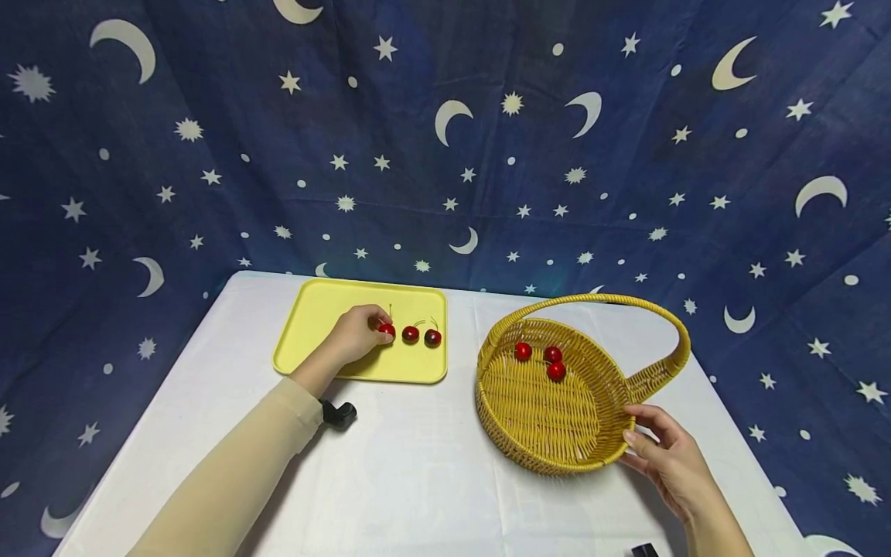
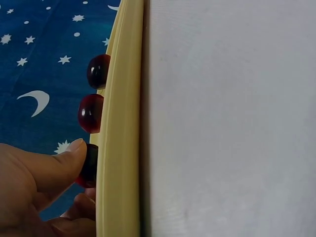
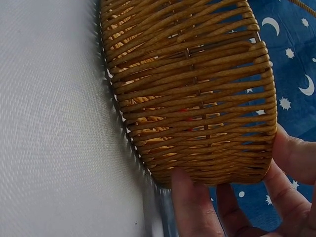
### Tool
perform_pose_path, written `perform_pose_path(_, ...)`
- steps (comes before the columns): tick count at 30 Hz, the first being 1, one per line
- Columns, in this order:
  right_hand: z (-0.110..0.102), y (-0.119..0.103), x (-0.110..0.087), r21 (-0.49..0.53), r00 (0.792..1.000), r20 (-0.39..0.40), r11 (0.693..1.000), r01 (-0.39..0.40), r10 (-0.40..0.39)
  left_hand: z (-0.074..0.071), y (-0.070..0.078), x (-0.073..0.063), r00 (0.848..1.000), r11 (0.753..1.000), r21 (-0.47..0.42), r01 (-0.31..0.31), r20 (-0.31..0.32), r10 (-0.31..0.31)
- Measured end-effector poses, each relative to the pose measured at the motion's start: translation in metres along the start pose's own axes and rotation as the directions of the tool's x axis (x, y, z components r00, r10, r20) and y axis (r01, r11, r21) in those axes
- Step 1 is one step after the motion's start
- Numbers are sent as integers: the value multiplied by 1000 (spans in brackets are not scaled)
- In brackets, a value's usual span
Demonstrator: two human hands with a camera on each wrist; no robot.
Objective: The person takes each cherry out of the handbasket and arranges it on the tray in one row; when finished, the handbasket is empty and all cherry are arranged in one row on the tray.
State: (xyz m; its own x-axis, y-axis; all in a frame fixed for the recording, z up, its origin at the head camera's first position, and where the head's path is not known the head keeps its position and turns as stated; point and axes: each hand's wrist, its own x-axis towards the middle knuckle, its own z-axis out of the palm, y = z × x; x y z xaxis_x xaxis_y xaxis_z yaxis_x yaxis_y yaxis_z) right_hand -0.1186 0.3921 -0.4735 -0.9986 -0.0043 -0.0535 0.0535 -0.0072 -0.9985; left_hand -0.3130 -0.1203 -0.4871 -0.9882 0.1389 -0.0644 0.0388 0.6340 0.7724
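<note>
My left hand [image 1: 358,333] is over the yellow tray [image 1: 327,309] and pinches a dark red cherry [image 1: 387,332] between thumb and fingers. Two more cherries with thin stems, a middle one [image 1: 411,335] and a right one [image 1: 432,338], lie in a row beside it on the tray. In the left wrist view the tray's rim hides the lower part of the pinched cherry [image 2: 89,168]. My right hand [image 1: 668,456] holds the near right rim of a woven basket [image 1: 536,418], thumb on the rim and fingers against the outer wall. Three cherries [image 1: 556,371] lie inside the basket.
A white cloth [image 1: 418,464] covers the table. The basket's tall arched handle [image 1: 599,299] rises over its far side. Behind the table hangs a dark blue curtain [image 1: 418,155] with moons and stars. A black strap piece [image 1: 339,415] shows at my left wrist.
</note>
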Motion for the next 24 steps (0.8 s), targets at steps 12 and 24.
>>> perform_pose_path(12, 0, 0, 0, -15, 1000, -5, 1000, -1, 1, -5, -1, -3, 1000, 1000, 8, -3, 7, 3)
perform_pose_path(24, 0, -1, 0, -15, 1000, -5, 1000, -3, 3, -21, 1, -9, 999, 992, -127, 3, 32, 1)
